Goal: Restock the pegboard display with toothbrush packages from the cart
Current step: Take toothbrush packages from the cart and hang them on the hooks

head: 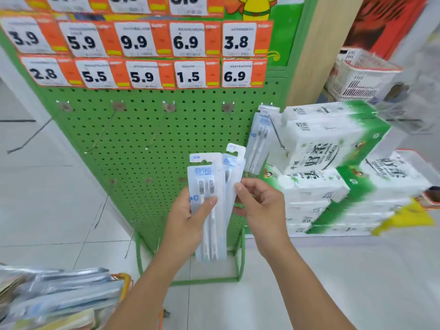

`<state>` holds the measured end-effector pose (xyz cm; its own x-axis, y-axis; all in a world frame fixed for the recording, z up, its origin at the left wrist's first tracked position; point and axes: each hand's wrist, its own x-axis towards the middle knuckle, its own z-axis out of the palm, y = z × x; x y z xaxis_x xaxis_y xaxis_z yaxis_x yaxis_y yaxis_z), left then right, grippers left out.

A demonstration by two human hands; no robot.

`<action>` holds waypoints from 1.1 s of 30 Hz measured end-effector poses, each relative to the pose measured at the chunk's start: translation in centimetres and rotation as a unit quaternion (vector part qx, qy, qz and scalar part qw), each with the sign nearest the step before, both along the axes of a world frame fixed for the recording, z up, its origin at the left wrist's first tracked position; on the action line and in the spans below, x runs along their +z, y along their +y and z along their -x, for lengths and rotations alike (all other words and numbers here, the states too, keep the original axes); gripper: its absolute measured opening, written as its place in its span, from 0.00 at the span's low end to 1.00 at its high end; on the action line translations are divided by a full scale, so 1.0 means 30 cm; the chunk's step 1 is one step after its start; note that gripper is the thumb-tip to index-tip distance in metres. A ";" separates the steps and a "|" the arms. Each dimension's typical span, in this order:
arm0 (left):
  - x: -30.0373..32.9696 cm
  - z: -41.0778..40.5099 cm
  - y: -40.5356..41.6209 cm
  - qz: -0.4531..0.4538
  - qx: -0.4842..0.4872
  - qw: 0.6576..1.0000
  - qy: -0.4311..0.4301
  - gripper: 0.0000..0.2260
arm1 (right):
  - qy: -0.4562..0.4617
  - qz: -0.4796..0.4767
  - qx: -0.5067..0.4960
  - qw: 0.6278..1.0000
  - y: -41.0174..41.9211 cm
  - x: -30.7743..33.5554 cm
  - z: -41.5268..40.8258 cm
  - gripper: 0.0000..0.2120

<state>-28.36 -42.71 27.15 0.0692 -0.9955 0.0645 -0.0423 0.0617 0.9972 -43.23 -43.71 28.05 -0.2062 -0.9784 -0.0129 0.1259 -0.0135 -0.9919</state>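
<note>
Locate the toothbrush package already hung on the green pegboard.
Head view, right of centre: the clear toothbrush package hangs on the pegboard's rightmost hook, beside the stacked tissue packs.

The pegboard (142,139) is green with little dots. Price tags (142,41) are white and orange. Packs (209,210) are pale blue.

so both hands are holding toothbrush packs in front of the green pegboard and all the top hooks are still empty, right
Not quite. The head view shows the left hand and right hand holding toothbrush packs in front of the green pegboard, but the top hooks are not all empty: the rightmost hook already carries a hanging pack. The other four top hooks are bare.
</note>
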 end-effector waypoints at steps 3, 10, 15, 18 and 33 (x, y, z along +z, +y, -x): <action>-0.008 0.093 0.002 0.004 0.006 1.000 0.026 0.13 | -0.016 -0.004 0.023 1.000 0.021 0.011 0.072 0.05; 0.012 0.170 0.018 -0.016 0.025 0.998 0.048 0.14 | 0.048 0.020 0.064 0.997 0.055 0.005 0.085 0.16; 0.009 0.130 0.032 -0.020 0.031 0.999 0.034 0.15 | 0.025 0.038 0.102 0.994 0.055 0.010 0.062 0.08; 0.000 0.071 0.026 -0.063 -0.010 0.994 0.092 0.19 | -0.052 0.034 0.122 0.991 0.056 0.018 0.072 0.08; 0.011 0.153 -0.039 -0.004 0.031 0.993 0.116 0.03 | -0.076 0.066 0.041 0.994 0.016 0.038 0.306 0.13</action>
<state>-32.95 -43.89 27.49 0.1430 -0.9892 0.0313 0.1854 0.0578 0.9810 -52.40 -43.24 29.18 -0.1308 -0.9872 0.0916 0.2804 -0.1254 -0.9516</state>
